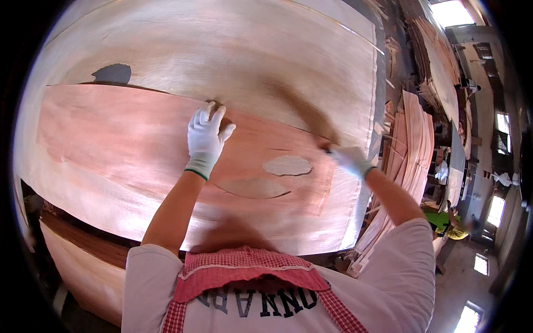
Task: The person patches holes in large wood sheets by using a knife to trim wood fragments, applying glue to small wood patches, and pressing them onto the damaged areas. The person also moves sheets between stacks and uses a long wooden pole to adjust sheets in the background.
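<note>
Our left hand (205, 136) rested, fingers spread, at the far edge of a reddish veneer sheet (116, 122).
The sheet ran lengthwise left to right; our right hand (352, 159) was nearer its right end, too blurred to tell whether it gripped anything.

Bright light falls on the pale wood sheet (222, 44), with white glare along its near edge; a soft shadow (239, 234) lies in front of the person; the windows (496, 211) at right burn out to white against a dim room; the right hand (351, 159) is blurred, the left hand (204, 136) fairly sharp; straight edges bow toward the black rim.
</note>
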The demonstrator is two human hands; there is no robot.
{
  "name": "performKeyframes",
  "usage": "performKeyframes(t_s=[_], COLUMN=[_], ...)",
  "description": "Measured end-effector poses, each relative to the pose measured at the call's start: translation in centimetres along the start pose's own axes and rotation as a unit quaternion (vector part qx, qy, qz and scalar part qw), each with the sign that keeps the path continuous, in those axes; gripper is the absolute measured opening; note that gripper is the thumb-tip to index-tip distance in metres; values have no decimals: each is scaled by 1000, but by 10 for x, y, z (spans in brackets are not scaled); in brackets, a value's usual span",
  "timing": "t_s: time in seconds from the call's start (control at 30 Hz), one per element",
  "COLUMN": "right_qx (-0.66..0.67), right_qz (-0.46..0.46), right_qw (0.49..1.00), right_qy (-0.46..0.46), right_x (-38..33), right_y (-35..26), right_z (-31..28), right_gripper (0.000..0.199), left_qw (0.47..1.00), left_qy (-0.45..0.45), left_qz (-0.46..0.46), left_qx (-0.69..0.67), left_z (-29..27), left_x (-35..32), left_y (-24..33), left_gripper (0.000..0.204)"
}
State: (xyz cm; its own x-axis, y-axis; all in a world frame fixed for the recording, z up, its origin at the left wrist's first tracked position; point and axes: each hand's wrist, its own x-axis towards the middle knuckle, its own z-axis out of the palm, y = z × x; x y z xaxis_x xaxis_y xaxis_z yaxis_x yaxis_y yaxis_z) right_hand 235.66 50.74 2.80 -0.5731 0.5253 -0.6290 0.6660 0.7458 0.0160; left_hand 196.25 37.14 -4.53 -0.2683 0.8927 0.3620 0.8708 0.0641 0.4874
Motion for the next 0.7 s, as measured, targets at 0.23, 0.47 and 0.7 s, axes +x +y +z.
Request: performKeyframes(t_s=[0.23,0.47,0.7], right_qx=[126,1,152], right_qz=[-109,-110,232], right_qw=[943,967,922], right_qy=[289,230,272], right_x=[108,147,-30], right_y=[-108,-170,-91], right_z=[-53,-73,85], right_gripper=[19,11,43], left_qw=[1000,999,999], left_qy=[-19,4,6], left_qz=[-13,42,24], left_qx=[-6,-2,42], left_z=[-4,-1,-1], left_x=[4,2,-4], left_y=[3,-3,1], left_gripper=[71,64,57])
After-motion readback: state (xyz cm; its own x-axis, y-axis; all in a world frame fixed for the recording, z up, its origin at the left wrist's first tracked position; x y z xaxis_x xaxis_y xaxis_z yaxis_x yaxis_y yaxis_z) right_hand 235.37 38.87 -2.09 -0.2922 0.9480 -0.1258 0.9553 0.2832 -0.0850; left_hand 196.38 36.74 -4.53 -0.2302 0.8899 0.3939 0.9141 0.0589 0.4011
